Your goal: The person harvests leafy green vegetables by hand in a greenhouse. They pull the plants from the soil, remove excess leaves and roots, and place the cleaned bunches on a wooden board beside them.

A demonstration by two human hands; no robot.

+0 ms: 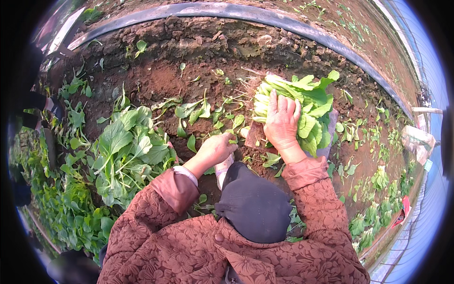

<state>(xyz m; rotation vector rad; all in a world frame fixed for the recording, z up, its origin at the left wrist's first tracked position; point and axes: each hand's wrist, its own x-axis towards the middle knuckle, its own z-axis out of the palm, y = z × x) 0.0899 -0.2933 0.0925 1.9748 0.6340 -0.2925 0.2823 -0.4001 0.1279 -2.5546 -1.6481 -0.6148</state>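
My right hand (pixel 282 122) lies over a bunch of leafy greens (pixel 314 113), its fingers across the pale stalks. The thin roots (pixel 251 85) of the bunch point left, and its leaves spread to the right. Beneath the bunch is a reddish-brown board (pixel 256 135), mostly covered. Close to my right shin, my left hand (pixel 217 148) has its fingers curled with the thumb near them; whether anything is between them cannot be made out. A small pale cylindrical object (pixel 244 132) lies just right of its fingertips.
A heap of loose greens (pixel 129 152) is on my left, beside growing plants (pixel 67 198). Plucked leaves (pixel 193 110) litter the soil. A dark hose (pixel 227 10) arcs across the far side. On the right are bundled greens (pixel 380 179) and a plastic bag (pixel 418 140) near the greenhouse film.
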